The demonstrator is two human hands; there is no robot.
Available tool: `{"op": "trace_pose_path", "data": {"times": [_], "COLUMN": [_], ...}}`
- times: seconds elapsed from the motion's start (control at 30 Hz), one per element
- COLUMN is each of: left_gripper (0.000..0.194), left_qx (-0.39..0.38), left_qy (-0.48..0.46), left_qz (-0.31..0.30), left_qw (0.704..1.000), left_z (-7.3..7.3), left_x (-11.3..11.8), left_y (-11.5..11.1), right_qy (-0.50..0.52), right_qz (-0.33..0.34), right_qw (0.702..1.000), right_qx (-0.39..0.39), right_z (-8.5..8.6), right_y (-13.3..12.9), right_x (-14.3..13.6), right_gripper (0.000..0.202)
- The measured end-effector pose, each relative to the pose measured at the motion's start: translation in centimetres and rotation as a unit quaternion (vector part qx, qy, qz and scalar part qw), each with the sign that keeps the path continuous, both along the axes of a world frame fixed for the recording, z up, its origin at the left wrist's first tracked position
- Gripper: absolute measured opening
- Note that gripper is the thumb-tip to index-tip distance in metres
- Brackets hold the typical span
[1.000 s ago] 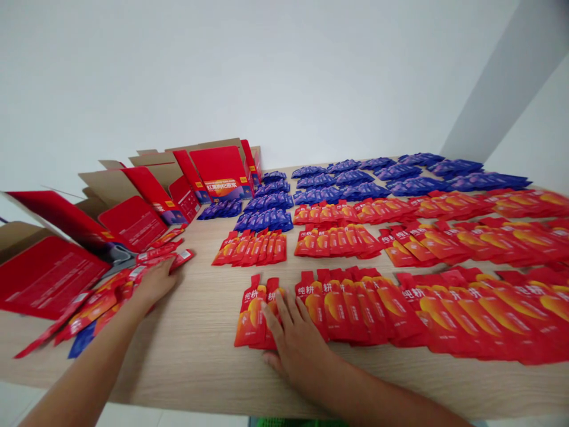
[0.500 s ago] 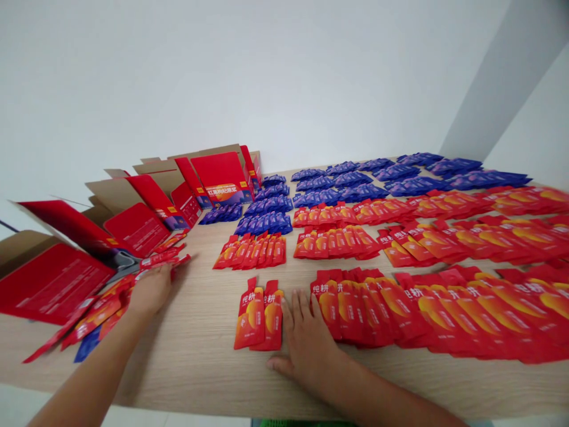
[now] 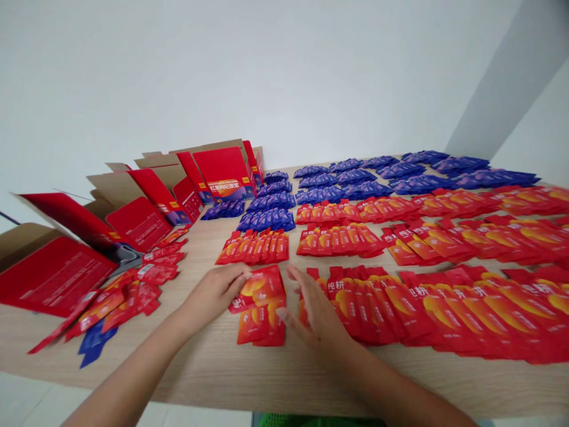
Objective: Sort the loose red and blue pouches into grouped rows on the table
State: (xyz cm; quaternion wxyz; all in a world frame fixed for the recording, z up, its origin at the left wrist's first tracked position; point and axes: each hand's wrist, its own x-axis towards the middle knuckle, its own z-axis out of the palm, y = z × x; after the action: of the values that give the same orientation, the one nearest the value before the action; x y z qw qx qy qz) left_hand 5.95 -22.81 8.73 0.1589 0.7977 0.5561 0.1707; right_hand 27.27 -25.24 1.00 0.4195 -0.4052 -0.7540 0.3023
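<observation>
My left hand (image 3: 217, 298) is closed on the end of a red-and-orange pouch (image 3: 263, 284), which lies sideways above two flat pouches (image 3: 254, 327) on the table. Just right of it, my right hand (image 3: 313, 309) has its thumb and fingers apart and holds nothing; whether it touches the pouch's edge I cannot tell. Behind the right hand begins a row of overlapping red pouches (image 3: 367, 305). To the left, a loose pile of red pouches (image 3: 133, 302) lies in front of the boxes, with some blue ones (image 3: 96, 344) sticking out.
Open red cartons (image 3: 224, 169) stand along the left side of the wooden table (image 3: 213, 373). Fanned groups of red pouches (image 3: 255, 248) fill the middle and right, and blue pouch groups (image 3: 269, 219) lie behind them. A white wall (image 3: 284, 77) rises at the back.
My left hand has come from the loose pile to the middle, bringing a red pouch over the two flat ones. My right hand has lifted and turned beside them.
</observation>
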Motion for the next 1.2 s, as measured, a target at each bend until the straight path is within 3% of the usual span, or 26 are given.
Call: {"op": "trace_pose_path", "data": {"times": [0.1, 0.17, 0.23, 0.33, 0.4, 0.47, 0.53, 0.57, 0.63, 0.7, 0.73, 0.8, 0.9, 1.0, 1.1, 1.2], "left_gripper": [0.030, 0.027, 0.026, 0.035, 0.043, 0.051, 0.058, 0.059, 0.054, 0.046, 0.043, 0.038, 0.035, 0.036, 0.039, 0.041], "left_qx": [-0.070, -0.102, -0.131, -0.177, -0.230, -0.306, -0.370, -0.384, -0.362, -0.289, -0.249, -0.206, -0.227, -0.226, -0.247, -0.230], "left_qy": [-0.069, -0.141, -0.244, -0.412, -0.498, -0.547, -0.551, -0.536, -0.495, -0.475, -0.481, -0.521, -0.574, -0.569, -0.501, -0.338], "left_qz": [-0.056, -0.034, 0.022, 0.098, 0.110, 0.085, 0.035, 0.012, 0.007, 0.061, 0.100, 0.160, 0.181, 0.198, 0.209, 0.191], "left_qw": [0.994, 0.984, 0.960, 0.888, 0.829, 0.774, 0.747, 0.752, 0.790, 0.829, 0.835, 0.813, 0.766, 0.765, 0.803, 0.892], "left_z": [0.1, -0.4, -1.3, -2.5, -3.1, -3.6, -4.2, -4.4, -4.9, -5.0, -5.0, -4.7, -4.0, -3.5, -4.0, -5.8], "left_x": [2.8, 3.3, 3.0, 2.3, 2.1, 2.4, 2.9, 3.3, 3.8, 4.3, 4.4, 4.6, 4.6, 3.3, 0.4, -2.7], "left_y": [-0.4, -0.1, 0.4, 0.6, 0.0, -0.8, -1.7, -2.0, -2.3, -2.4, -2.4, -2.4, -2.5, -2.2, -1.2, -0.4], "right_qy": [0.103, 0.176, 0.232, 0.261, 0.269, 0.282, 0.288, 0.283, 0.256, 0.224, 0.212, 0.192, 0.149, 0.082, -0.004, -0.103], "right_qz": [0.029, 0.053, 0.053, 0.006, -0.032, -0.064, -0.081, -0.086, -0.084, -0.039, -0.001, 0.079, 0.142, 0.168, 0.154, 0.118], "right_qw": [0.981, 0.949, 0.921, 0.908, 0.906, 0.905, 0.908, 0.913, 0.930, 0.942, 0.942, 0.933, 0.926, 0.942, 0.972, 0.985], "right_qx": [-0.161, -0.258, -0.308, -0.327, -0.324, -0.312, -0.293, -0.279, -0.249, -0.246, -0.259, -0.293, -0.316, -0.280, -0.179, -0.073], "right_z": [0.2, 0.3, 0.4, 0.7, 0.8, 0.8, 0.8, 0.7, 0.7, 0.6, 0.5, 0.4, 0.1, -0.1, 0.0, 0.2], "right_y": [0.5, 0.7, 0.8, 0.9, 1.0, 1.1, 1.2, 1.2, 1.1, 1.0, 0.9, 0.6, 0.1, -0.2, -0.3, -0.2], "right_x": [-0.1, -0.3, -0.5, -0.6, -0.5, -0.4, -0.2, -0.2, -0.2, -0.3, -0.3, -0.4, -0.5, -0.6, -0.5, -0.5], "right_gripper": [0.030, 0.030, 0.037, 0.043, 0.044, 0.042, 0.038, 0.036, 0.033, 0.034, 0.035, 0.041, 0.052, 0.062, 0.066, 0.053]}}
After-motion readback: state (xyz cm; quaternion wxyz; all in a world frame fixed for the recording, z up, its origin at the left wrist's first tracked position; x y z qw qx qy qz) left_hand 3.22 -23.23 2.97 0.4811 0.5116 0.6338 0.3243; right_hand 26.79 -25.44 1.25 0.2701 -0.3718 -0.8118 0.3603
